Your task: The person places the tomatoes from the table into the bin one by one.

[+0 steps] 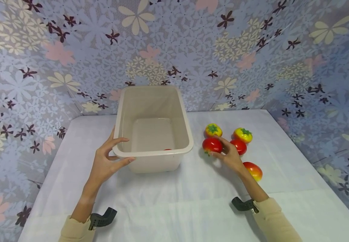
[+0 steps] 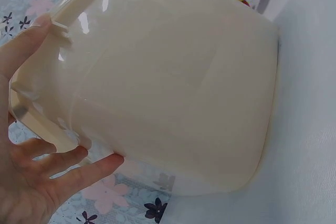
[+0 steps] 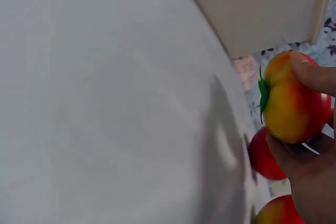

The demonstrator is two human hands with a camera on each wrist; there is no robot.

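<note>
My left hand grips the near left corner of a beige plastic bin, thumb and fingers around its rim. In the left wrist view the bin's outer wall fills most of the frame. To the right of the bin, my right hand holds a toy tomato between thumb and fingers. Seen from the right wrist, this tomato is red and yellow with a green leafy top, held above the white cloth. A sliver of something red shows inside the bin, mostly hidden by the near rim.
Around my right hand lie more toy tomatoes: a yellow one with green leaves, another yellow one, a red one and a red-yellow one. A white cloth covers the table. Flowered fabric hangs behind and at both sides.
</note>
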